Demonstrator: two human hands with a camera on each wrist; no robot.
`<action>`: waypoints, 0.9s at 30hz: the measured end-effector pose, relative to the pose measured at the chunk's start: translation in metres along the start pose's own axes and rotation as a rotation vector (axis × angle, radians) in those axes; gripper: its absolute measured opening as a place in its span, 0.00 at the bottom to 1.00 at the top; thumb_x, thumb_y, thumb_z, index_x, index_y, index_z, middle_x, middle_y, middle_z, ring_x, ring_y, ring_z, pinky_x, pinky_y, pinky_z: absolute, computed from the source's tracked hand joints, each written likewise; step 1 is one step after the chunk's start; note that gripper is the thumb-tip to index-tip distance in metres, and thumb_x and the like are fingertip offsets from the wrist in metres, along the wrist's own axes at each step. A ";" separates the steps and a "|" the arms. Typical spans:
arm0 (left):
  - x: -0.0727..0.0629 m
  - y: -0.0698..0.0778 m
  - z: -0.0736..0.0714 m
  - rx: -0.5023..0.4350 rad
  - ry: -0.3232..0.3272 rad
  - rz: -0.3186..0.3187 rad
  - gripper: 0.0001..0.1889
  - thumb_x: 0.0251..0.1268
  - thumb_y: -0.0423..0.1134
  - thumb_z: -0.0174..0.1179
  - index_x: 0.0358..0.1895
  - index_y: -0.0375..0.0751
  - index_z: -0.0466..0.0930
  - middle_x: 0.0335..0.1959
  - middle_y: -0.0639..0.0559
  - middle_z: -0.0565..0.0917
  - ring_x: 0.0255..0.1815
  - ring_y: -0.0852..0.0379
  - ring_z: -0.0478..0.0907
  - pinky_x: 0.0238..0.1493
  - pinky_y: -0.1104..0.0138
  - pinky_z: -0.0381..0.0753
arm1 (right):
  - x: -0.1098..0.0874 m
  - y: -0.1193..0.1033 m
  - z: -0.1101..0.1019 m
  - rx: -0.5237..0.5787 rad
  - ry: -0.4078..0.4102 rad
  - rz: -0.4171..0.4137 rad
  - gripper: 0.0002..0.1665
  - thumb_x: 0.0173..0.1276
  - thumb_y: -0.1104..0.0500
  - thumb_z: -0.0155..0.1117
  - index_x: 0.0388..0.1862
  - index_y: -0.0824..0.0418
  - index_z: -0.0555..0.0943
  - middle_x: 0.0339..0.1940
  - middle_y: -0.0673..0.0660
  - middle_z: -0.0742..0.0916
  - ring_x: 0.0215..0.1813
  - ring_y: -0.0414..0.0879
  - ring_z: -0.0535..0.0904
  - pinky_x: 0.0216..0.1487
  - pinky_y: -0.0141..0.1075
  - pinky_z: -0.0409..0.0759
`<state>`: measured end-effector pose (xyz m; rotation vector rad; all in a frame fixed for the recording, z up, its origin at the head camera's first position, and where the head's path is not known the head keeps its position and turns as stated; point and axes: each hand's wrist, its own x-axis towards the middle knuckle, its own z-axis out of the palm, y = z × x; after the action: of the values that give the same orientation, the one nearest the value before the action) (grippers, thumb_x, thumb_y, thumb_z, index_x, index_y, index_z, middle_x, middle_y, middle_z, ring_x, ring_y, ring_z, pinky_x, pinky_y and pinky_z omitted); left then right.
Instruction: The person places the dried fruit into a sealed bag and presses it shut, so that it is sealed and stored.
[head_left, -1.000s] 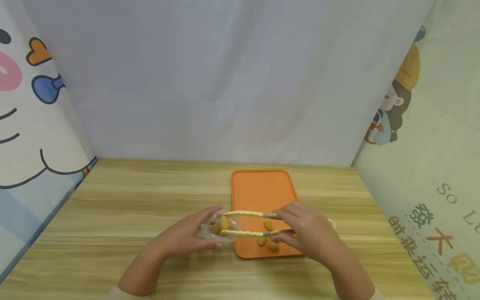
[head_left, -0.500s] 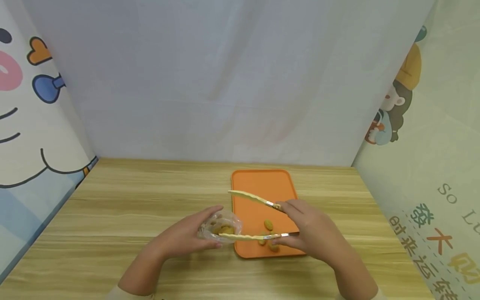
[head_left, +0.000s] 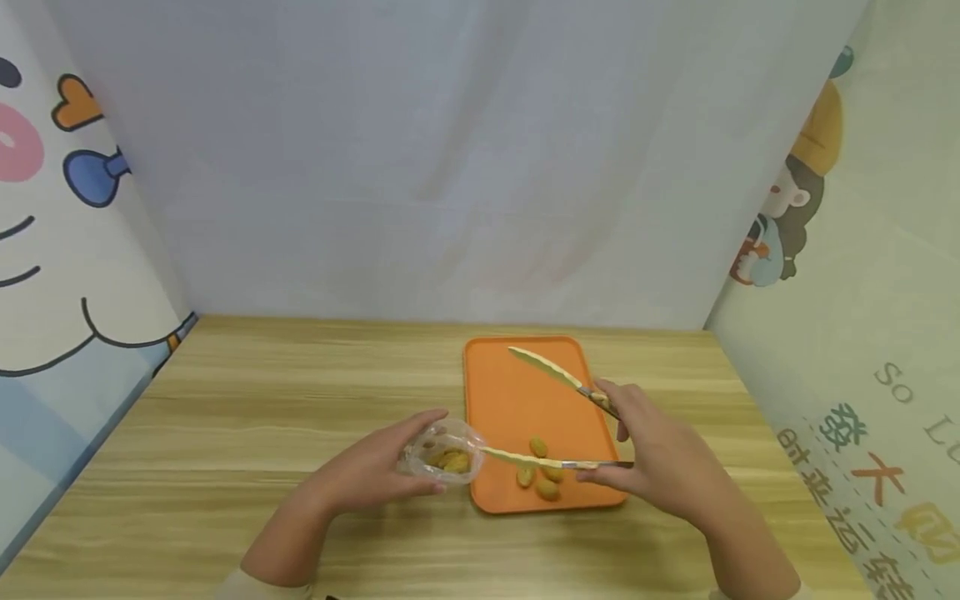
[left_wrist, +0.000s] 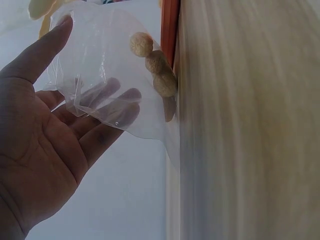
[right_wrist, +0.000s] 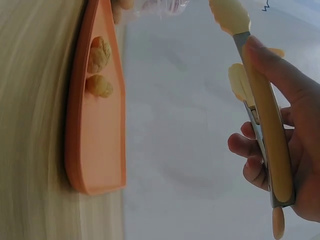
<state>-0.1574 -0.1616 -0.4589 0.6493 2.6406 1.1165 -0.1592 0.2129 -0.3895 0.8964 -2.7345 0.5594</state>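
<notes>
My left hand [head_left: 371, 467] holds a clear plastic bag [left_wrist: 105, 50] between thumb and fingers, its mouth facing up. Several yellow-brown lumps [head_left: 453, 461] lie in the bottom of the bag. In my right hand [head_left: 667, 458] is a pair of tongs [right_wrist: 267, 125] with cream scalloped tips and metal arms. The tongs are spread wide with nothing between their tips, over the orange tray [head_left: 517, 375]. Several similar lumps [head_left: 547, 487] rest on the near part of that tray. One tong tip overlaps the bag's rim in the head view.
The tray lies on a wood-grain table [head_left: 322, 375], right of the bag. A pale curtain [head_left: 450, 167] hangs behind the table, and printed cloths stand at the left and right sides.
The tongs held a lump over the bag, then spread, and the lump dropped inside. My right hand has since moved right with the spread tongs. The left hand stays nearly still.
</notes>
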 end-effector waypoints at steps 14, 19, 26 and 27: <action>-0.002 0.000 0.000 -0.018 0.008 -0.023 0.46 0.52 0.67 0.67 0.75 0.69 0.56 0.65 0.56 0.73 0.58 0.55 0.74 0.60 0.50 0.73 | -0.031 0.023 -0.019 -0.148 -0.134 0.138 0.55 0.47 0.17 0.58 0.67 0.47 0.69 0.47 0.40 0.77 0.34 0.31 0.72 0.24 0.27 0.68; -0.002 0.003 0.000 -0.033 0.000 -0.041 0.46 0.51 0.66 0.68 0.74 0.72 0.56 0.66 0.57 0.72 0.61 0.55 0.73 0.63 0.49 0.72 | -0.042 0.026 -0.022 -0.155 -0.170 0.158 0.53 0.46 0.16 0.57 0.65 0.45 0.70 0.49 0.39 0.78 0.40 0.32 0.77 0.27 0.29 0.72; 0.001 0.005 0.000 -0.034 0.002 -0.024 0.46 0.52 0.65 0.68 0.75 0.69 0.56 0.66 0.56 0.73 0.61 0.54 0.73 0.63 0.48 0.72 | -0.057 0.029 -0.026 -0.136 -0.225 0.172 0.50 0.47 0.17 0.58 0.63 0.44 0.71 0.53 0.39 0.79 0.45 0.36 0.80 0.31 0.31 0.78; 0.001 0.005 0.001 -0.036 0.001 -0.023 0.46 0.52 0.65 0.68 0.75 0.68 0.57 0.66 0.55 0.73 0.61 0.54 0.73 0.63 0.48 0.72 | -0.059 0.029 -0.026 -0.137 -0.236 0.174 0.50 0.48 0.17 0.57 0.63 0.44 0.71 0.53 0.39 0.79 0.45 0.36 0.81 0.32 0.32 0.78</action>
<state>-0.1568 -0.1576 -0.4559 0.6099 2.6156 1.1554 -0.1277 0.2759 -0.3926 0.7389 -3.0404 0.3060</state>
